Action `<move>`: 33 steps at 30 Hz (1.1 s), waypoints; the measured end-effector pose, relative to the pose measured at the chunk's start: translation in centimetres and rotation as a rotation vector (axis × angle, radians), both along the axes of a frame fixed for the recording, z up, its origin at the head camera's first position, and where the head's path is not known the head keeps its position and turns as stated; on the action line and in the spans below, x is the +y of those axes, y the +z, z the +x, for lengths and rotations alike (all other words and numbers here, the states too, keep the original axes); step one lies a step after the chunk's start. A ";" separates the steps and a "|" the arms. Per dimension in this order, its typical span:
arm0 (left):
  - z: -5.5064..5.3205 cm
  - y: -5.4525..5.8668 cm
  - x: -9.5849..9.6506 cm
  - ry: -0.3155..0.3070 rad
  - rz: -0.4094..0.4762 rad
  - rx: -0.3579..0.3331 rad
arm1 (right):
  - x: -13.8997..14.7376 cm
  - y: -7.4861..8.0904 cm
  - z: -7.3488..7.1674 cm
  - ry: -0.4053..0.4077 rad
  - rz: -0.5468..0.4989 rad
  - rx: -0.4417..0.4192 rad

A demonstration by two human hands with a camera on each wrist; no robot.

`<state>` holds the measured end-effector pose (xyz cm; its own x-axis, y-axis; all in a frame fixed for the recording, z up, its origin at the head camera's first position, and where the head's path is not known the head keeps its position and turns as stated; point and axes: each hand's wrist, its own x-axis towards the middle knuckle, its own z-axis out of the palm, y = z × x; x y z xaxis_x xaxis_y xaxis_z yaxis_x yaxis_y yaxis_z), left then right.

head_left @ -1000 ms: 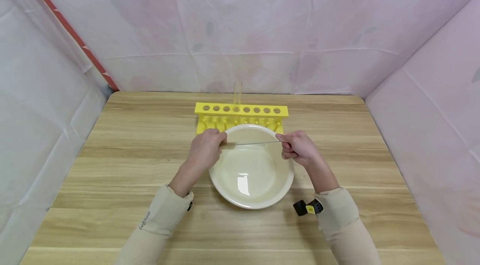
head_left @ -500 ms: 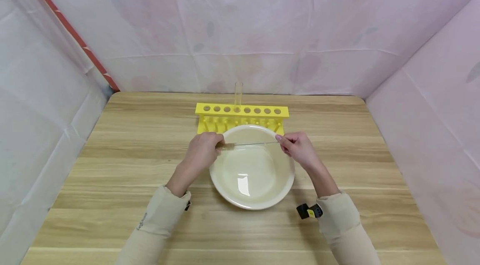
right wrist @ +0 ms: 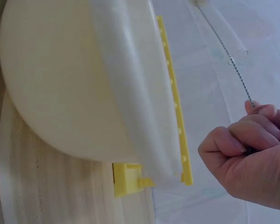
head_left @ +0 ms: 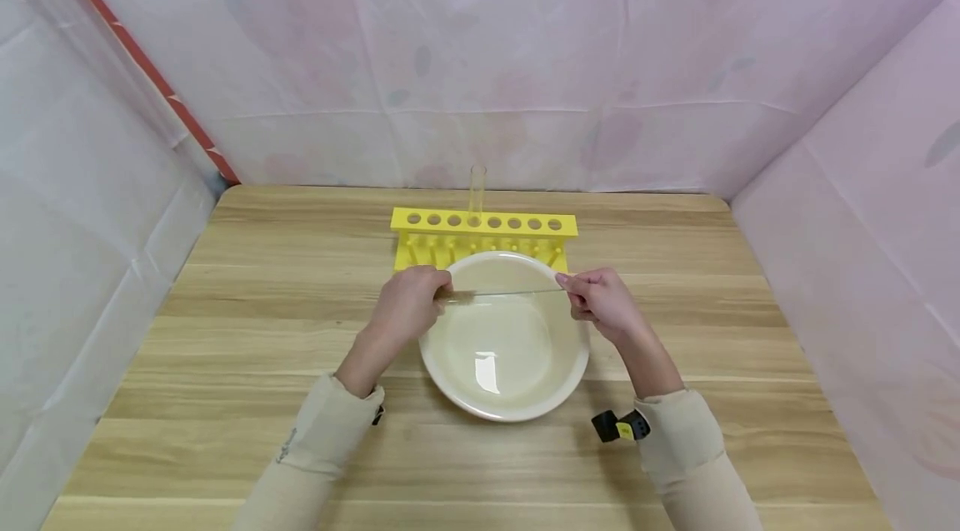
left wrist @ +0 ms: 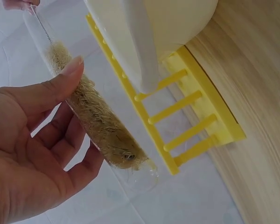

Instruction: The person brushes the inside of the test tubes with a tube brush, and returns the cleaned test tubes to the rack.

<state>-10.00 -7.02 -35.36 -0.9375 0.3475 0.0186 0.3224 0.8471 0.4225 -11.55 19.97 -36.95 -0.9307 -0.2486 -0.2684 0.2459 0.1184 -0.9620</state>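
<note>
My left hand (head_left: 405, 302) grips a clear glass test tube (left wrist: 142, 179) between thumb and fingers, above the far part of a cream basin (head_left: 502, 410). Inside the tube are the tan bristles of a test tube brush (left wrist: 95, 114), which reach close to its rounded end. On the other side, my right hand (head_left: 603, 303) pinches the brush's twisted wire handle (right wrist: 242, 81), its other fingers curled in. The wire runs out through the tube's mouth, near level over the basin. In the head view, the left fingers hide much of the tube.
Behind the basin stands a yellow test tube rack (head_left: 483, 222), its lower front partly covered by the rim. Another clear test tube (head_left: 477, 189) rises upright from it. Wood-grain tabletop (head_left: 262, 331) surrounds these, with pale cloth walls (head_left: 487, 56) at the back and sides.
The right hand shifts slightly left, then back right, and the brush bristles slide a little along the tube with it. The left hand moves only slightly; basin and rack stay put.
</note>
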 end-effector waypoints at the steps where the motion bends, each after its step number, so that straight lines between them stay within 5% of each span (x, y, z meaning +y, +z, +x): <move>1: 0.0 0.0 0.0 0.005 0.001 0.004 | 0.0 0.1 0.0 0.005 -0.037 -0.033; 11: 0.0 0.0 0.2 0.035 -0.003 0.000 | 0.4 0.2 -0.2 0.030 -0.229 -0.223; 14: 0.0 0.0 0.1 0.041 0.000 -0.004 | 0.4 0.1 -0.1 0.022 -0.159 -0.144; 21: -0.1 0.2 -0.5 0.041 0.026 -0.020 | 0.5 -0.4 0.1 0.005 0.202 0.179; 26: -0.2 0.2 -0.9 0.041 0.040 -0.060 | 0.7 -0.7 0.1 0.010 0.235 0.281; 33: -0.1 0.0 -1.0 0.029 0.019 -0.063 | 0.7 -0.3 0.1 -0.012 0.072 0.059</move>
<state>-10.06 -8.01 -35.36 -0.9467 0.3203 -0.0347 0.2698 0.8472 0.4576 -11.43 20.67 -37.23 -0.9481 -0.2196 -0.2297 0.1907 0.1852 -0.9640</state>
